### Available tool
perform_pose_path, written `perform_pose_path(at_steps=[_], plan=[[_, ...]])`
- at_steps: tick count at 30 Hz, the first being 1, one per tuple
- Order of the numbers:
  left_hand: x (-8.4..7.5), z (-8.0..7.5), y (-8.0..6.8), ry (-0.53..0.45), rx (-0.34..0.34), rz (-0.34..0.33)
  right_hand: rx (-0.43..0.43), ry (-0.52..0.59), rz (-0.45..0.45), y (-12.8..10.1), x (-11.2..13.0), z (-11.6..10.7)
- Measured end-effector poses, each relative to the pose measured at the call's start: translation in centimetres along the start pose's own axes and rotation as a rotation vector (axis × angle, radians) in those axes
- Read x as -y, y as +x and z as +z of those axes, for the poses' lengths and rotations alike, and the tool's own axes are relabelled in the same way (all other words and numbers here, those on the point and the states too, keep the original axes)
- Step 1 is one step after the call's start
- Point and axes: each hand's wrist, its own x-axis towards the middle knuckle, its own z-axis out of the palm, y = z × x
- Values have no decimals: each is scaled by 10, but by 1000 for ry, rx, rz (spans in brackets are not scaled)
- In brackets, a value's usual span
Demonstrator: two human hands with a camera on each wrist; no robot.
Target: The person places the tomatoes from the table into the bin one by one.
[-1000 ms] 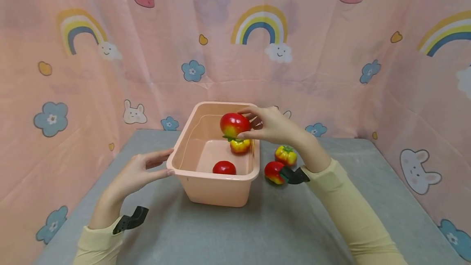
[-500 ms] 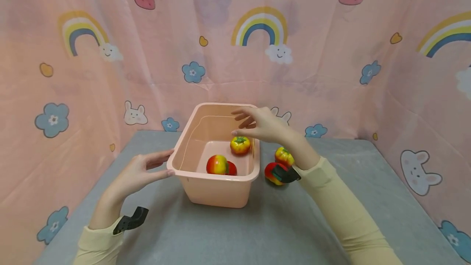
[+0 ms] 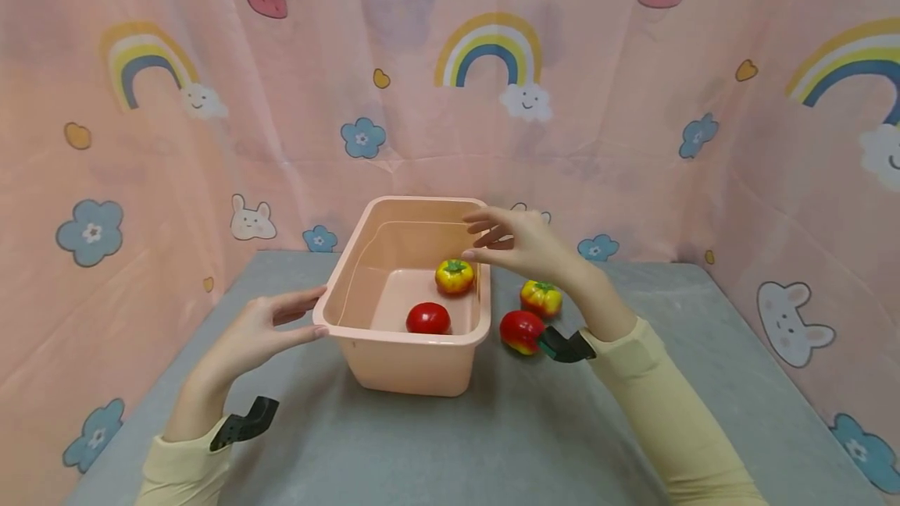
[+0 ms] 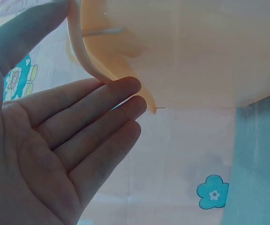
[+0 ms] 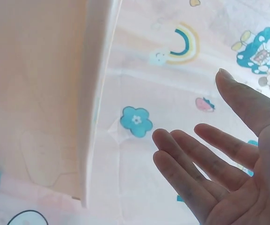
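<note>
A peach-coloured plastic bin point(image 3: 409, 365) stands on the table. My left hand point(image 3: 263, 333) touches its near left corner with straight fingers and thumb at the rim. In the left wrist view, the fingers point(image 4: 102, 110) extend against the corner. My right hand point(image 3: 516, 240), holding nothing, hovers over the right rim with fingers spread and loosely bent. Inside the bin lie a glossy red round fruit point(image 3: 428, 318) near the front wall and a yellow-red lobed fruit point(image 3: 454, 277) with a green calyx. The front wall hides part of the bin's floor.
On the table right of the bin lie a red-yellow fruit point(image 3: 522, 332) and a yellow-red lobed fruit point(image 3: 541, 299), both close to my right forearm. The grey tabletop point(image 3: 394, 451) ends at a pink patterned curtain point(image 3: 422, 147) behind the bin.
My right hand let go of a red-yellow fruit, which dropped to the bin's front; only one fruit shows there now. That hand then shifted slightly right. My left hand stayed at the rim.
</note>
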Motion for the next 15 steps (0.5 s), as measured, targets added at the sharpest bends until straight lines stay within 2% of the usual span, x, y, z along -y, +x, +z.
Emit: perform_pose_path(at_steps=[15], plan=[[-1,-1,0,8,0,1,-54,1,24,-22,-25,0]])
